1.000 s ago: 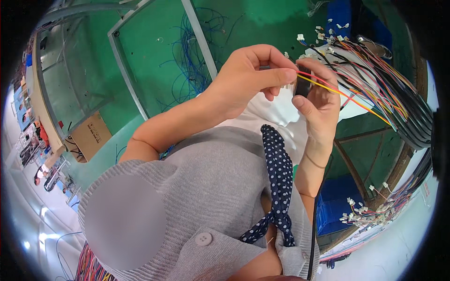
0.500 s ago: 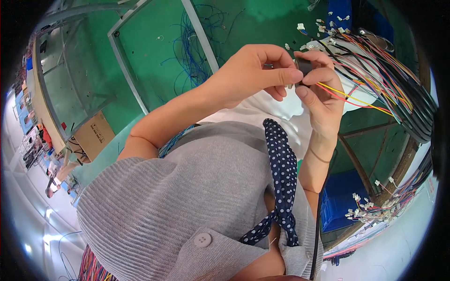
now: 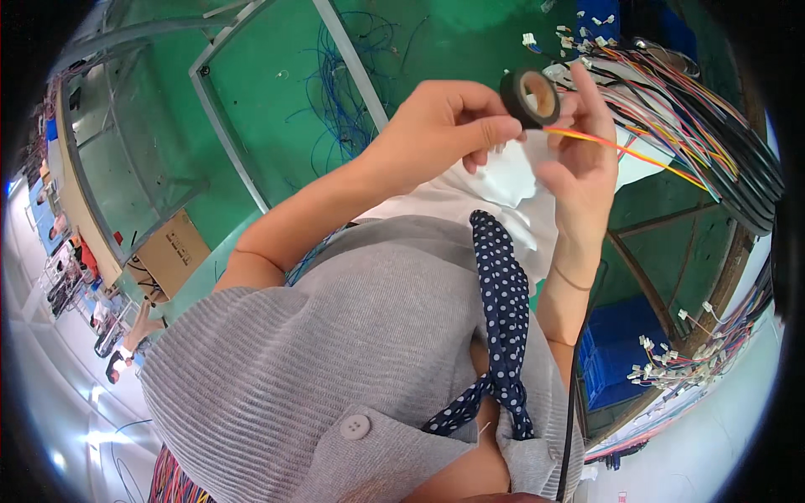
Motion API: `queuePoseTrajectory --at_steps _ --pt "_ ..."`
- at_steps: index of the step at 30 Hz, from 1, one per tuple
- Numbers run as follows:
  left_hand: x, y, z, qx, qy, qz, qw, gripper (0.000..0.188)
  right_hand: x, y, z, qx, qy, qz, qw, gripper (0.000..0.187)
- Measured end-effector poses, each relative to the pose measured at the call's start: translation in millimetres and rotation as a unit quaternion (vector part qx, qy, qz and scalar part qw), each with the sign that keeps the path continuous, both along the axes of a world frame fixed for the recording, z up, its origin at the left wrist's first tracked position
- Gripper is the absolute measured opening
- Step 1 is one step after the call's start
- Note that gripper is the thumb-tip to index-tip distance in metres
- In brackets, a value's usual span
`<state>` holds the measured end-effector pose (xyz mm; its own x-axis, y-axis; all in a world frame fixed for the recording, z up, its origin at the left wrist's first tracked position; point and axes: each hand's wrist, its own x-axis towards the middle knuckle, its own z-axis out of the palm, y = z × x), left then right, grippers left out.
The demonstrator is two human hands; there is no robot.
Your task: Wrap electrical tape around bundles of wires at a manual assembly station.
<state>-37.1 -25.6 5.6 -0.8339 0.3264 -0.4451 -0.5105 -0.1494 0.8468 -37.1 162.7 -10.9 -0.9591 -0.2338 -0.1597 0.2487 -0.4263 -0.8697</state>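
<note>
My left hand (image 3: 461, 126) is closed, thumb and fingers pinching the end of a few thin yellow and red wires (image 3: 620, 149). A roll of black tape (image 3: 512, 102) stands on edge right at my left fingertips, its pale brown core facing me. On the other side of the roll, my right hand (image 3: 587, 147) has its fingers apart, the index stretched upward and the thumb held away. Its bent fingers are near or against the roll's right edge; whether they touch cannot be made out. The wires run past my right palm to a thick bundle at the right.
A black-sheathed cable bundle (image 3: 746, 180) with many coloured wires and white connectors lies at the right. Below it are a blue crate (image 3: 620, 352) and another connector bunch (image 3: 662, 360). Blue wires (image 3: 344, 84) lie on the green floor beside a metal frame (image 3: 352, 54). A cardboard box (image 3: 172, 251) stands left.
The tape roll, mostly hidden between my fingers before, now shows its face above my left fingertips. My right hand has opened, its index finger straightening upward; my left hand keeps its pinch.
</note>
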Motion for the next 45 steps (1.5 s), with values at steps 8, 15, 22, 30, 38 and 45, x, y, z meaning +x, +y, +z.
queuePoseTrajectory --at_steps 8,15,22,30,38,45 --pt "-2.6 -11.3 0.7 0.175 -0.194 -0.053 0.964 0.019 -8.7 9.3 -7.3 0.235 0.176 0.133 0.947 0.06" --pt "11.3 -3.0 3.7 -0.021 0.07 -0.043 0.996 0.01 34.7 32.1 14.0 -0.288 -0.182 0.15 0.928 0.105" --pt "5.2 -4.0 19.4 0.017 -0.08 -0.109 0.991 0.011 17.6 6.4 8.9 0.076 0.026 -0.017 0.997 0.097" --pt "0.9 -8.9 19.8 0.121 -0.166 -0.131 0.97 0.01 3.7 31.7 5.7 0.272 0.192 0.147 0.932 0.046" --pt "11.4 -7.7 14.7 -0.072 0.066 -0.147 0.984 0.01 38.5 57.0 17.1 -0.252 -0.209 0.057 0.943 0.089" --pt "10.6 -4.6 19.9 -0.007 -0.03 -0.174 0.984 0.011 17.4 16.6 13.4 0.033 0.062 -0.018 0.997 0.069"
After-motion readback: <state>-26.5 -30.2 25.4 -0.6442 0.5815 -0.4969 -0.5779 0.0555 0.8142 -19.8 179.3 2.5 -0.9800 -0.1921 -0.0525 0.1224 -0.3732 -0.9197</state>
